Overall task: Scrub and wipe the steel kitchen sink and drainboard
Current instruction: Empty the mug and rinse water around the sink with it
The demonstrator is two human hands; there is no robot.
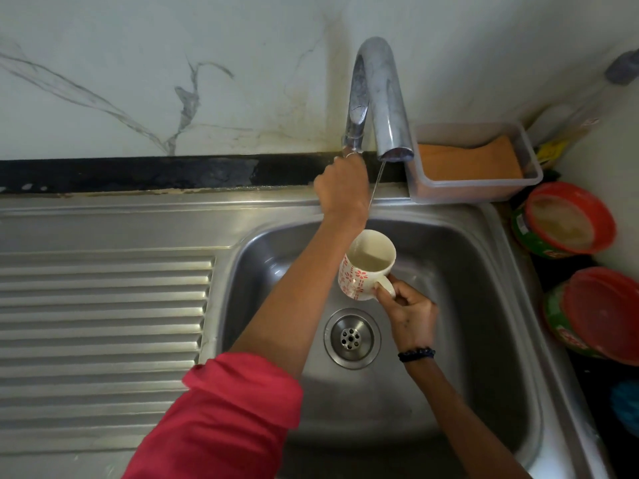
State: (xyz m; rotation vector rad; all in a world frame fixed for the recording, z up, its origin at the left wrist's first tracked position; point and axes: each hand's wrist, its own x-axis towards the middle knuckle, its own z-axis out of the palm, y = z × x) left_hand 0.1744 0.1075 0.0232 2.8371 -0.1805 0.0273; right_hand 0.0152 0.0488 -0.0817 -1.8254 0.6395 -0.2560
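Water (375, 188) falls in a thin thread from the spout of the steel tap (378, 98) at the upper middle of the frame, down towards a white mug (366, 264) with a red flower pattern held over the sink (484, 305). The mug already holds some pale water and tilts slightly to the left. The right hand (409, 312), in the middle of the frame, has its fingers curled round the mug's handle, with a dark beaded bracelet (416, 354) on the wrist below it. The left hand (342, 191) reaches up across the basin to the base of the tap, its fingers bent round the lever (352, 152) there; the exact hold is hidden behind the knuckles. A red sleeve (224, 420) is pushed up the left forearm at the lower middle.

The sink fills the centre and lower right, its round drain (352, 338) just beside the right hand. The ribbed drainboard (103, 323) runs across the left half of the frame. At upper right, a clear plastic tub (532, 167) sits on the sink's back rim, touching the tap spout, with an orange sponge (470, 160) inside. Two red-lidded round containers (570, 219) stand along the right edge, near the basin. A marble-patterned wall (138, 81) spans the top.
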